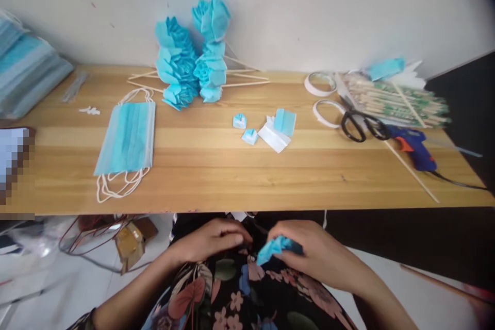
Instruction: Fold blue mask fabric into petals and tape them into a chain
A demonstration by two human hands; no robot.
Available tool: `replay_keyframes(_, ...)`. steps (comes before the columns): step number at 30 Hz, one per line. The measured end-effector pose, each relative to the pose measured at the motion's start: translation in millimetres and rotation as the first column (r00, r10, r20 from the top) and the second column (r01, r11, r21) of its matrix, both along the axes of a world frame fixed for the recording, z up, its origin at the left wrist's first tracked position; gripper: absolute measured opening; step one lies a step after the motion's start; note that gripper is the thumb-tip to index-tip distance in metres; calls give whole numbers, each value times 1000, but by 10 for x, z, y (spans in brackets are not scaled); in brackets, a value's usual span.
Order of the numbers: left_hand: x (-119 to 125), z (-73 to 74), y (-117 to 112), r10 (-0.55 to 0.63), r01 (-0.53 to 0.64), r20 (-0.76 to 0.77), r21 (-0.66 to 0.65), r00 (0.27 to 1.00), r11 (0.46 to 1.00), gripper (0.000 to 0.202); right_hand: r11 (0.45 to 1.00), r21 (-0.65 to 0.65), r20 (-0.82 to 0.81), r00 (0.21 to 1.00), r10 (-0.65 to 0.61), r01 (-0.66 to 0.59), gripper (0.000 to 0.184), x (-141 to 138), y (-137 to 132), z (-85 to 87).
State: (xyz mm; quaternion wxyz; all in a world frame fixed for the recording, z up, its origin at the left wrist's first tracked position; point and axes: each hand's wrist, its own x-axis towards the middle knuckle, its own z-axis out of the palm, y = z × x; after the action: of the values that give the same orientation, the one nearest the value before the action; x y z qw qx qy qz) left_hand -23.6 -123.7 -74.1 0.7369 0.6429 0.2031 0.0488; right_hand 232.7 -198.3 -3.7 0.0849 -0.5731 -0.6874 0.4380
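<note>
My right hand (pixel 309 245) is closed around a crumpled piece of light blue mask fabric (pixel 274 248), held low over my lap in front of the table edge. To its left, my left hand (pixel 218 240) rests with its fingers curled and the thumb alongside them; whatever lies under the fingertips is hidden. Beyond my hands on the table are two small folded blue-and-white pieces (pixel 240 120) and a cut blue piece on white material (pixel 279 131).
Blue fabric flowers on sticks (pixel 180 64) lie at the back. A stack of face masks (pixel 127 136) is at left, with bagged masks (pixel 29 69) behind. At right are tape rolls (pixel 320 84), black scissors (pixel 353 126), a blue glue gun (pixel 419 149) and wooden sticks (pixel 394 100).
</note>
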Motion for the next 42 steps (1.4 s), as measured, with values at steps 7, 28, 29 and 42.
replay_keyframes(7, -126, -644, -136, 532, -604, -354, -133, 769, 785, 47, 994, -98, -24, 998, -55, 53, 19, -368, 161, -757)
replay_keyframes(28, -112, -577, -290, 640, -578, -146, -609, 754, 543, 20, 853, -521, -530, 778, -338, 16, 47, -313, 167, -1094)
replay_keyframes(29, -132, -539, -302, 630, -569, -126, -589, 766, 574, 20, 853, -521, -518, 785, -341, 27, 45, -319, 167, -1051)
replay_keyframes(42, -302, 410, -55, 588, -545, 140, -254, 797, 799, 17, 928, -364, -765, 542, -348, 82, 31, -176, 253, -329)
